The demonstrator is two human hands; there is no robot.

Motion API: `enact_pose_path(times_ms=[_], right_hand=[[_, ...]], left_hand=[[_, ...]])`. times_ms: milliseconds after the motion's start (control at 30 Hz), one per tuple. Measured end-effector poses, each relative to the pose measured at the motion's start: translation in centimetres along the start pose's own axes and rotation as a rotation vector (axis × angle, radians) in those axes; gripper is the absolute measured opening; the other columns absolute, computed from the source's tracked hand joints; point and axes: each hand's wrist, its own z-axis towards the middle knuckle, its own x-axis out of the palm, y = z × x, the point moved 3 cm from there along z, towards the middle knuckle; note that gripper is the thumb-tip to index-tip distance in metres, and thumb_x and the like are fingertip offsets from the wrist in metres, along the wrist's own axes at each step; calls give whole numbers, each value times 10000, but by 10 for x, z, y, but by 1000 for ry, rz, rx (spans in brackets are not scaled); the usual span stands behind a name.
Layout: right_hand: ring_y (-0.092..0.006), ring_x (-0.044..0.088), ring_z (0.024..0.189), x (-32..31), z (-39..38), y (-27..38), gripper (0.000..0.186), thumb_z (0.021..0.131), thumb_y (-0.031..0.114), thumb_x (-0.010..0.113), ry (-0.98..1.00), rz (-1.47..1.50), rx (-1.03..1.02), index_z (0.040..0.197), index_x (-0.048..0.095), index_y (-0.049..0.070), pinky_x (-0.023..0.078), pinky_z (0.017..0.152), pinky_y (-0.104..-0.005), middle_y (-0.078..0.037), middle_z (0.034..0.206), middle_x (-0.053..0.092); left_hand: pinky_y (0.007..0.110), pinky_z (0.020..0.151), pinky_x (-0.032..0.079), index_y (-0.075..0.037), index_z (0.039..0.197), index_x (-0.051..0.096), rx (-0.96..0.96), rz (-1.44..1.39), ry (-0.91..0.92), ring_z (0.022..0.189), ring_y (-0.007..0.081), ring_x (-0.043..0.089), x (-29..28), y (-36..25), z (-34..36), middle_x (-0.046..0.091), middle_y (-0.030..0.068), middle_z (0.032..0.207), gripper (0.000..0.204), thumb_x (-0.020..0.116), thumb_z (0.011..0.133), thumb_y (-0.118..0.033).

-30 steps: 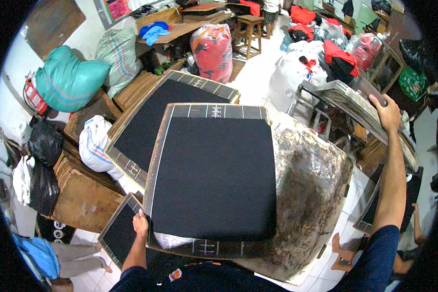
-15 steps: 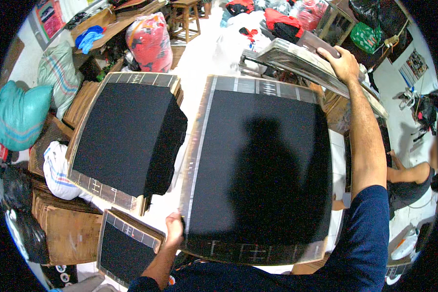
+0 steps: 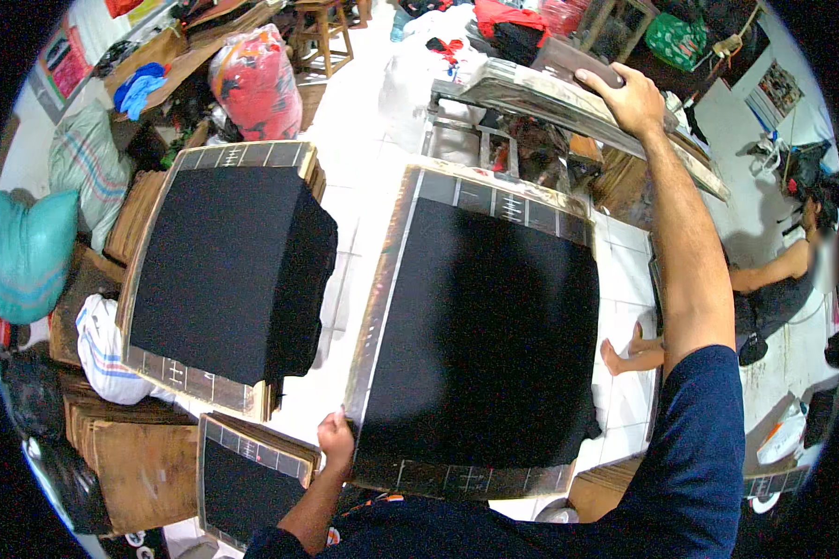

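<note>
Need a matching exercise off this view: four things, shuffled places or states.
1. Left hand
2. Right hand
3. Stool
4. Teal sack

A. At the picture's far left
B. Holding the brown block on the tilted panel
C. Wooden, at the picture's top
D. At the middle board's left edge

Pairs: 1-D, 2-B, 3-C, 4-A

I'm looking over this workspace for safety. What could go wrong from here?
The tilted panel might swing or drop if the right hand on it slipped. The left hand is close to the left edge of the large board, so a bump could shift it or crease the black cloth on top. Another person's bare feet show beyond its right edge and could be stepped on.
</note>
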Motion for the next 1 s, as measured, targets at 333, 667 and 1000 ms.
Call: enact_pose_path(times_ms=[333,667,1000], right_hand=[[-349,697,1167,4,16,-9,1050,680,951,591,5,2,-19,1314,717,123,536,1013,-470,-193,1246,729],[-332,718,1102,6,23,-12,878,727,899,615,-94,-22,-40,1219,769,188,536,981,-474,-153,1150,765],[-376,726,989,-20,20,1,800,723,828,685,-56,82,4,1016,799,93,558,859,-467,-207,1020,762]], left_hand=[[468,711,501,41,930,679,26,181,18,741,346,648,-29,-30,-3,695,206,806,452,673,979,-408],[491,868,548,64,1188,612,-12,393,114,987,436,705,-26,-57,-11,725,261,1032,781,925,709,-468],[502,917,518,-52,1313,462,-39,349,60,1023,422,686,-16,-80,0,709,218,1077,901,970,665,-415]])
